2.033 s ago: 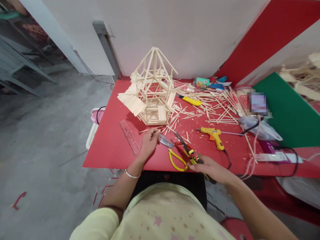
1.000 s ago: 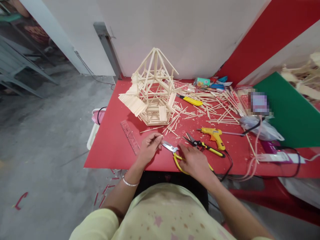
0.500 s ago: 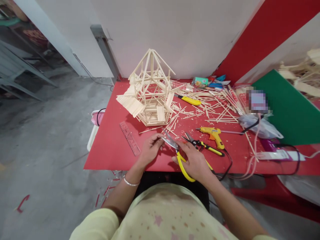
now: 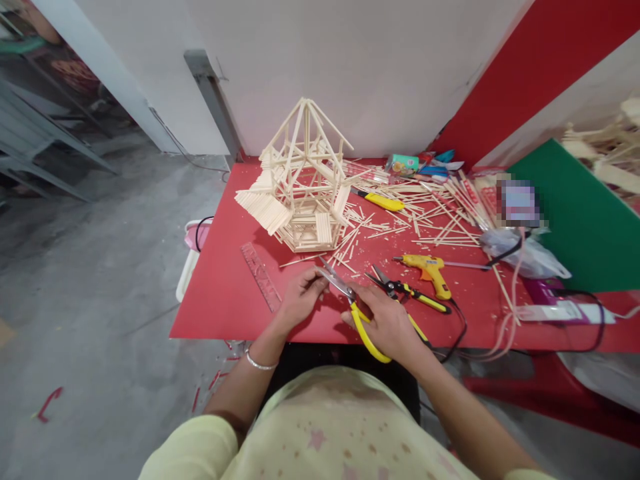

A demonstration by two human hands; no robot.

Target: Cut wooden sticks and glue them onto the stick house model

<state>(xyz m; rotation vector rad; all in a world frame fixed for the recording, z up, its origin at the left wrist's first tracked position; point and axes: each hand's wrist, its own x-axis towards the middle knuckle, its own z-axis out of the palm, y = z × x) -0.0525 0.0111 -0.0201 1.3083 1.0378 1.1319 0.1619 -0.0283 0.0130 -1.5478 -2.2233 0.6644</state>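
Fingers (image 4: 311,283) of the left hand (image 4: 299,297) pinched a small stick (image 4: 321,275) at six o'clock on the worktop (image 4: 225,293). The right hand (image 4: 389,325) clamped the scissors (image 4: 345,288), blades right at the stick. Cutting so near the fingertips could nick them, or shoot the offcut toward the house (image 4: 300,187) at twelve o'clock.

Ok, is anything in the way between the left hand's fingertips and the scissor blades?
Nothing visible. The scissors, held in the right hand, have their blade tips right at the fingertips of the left hand. Loose sticks lie farther back on the red table.
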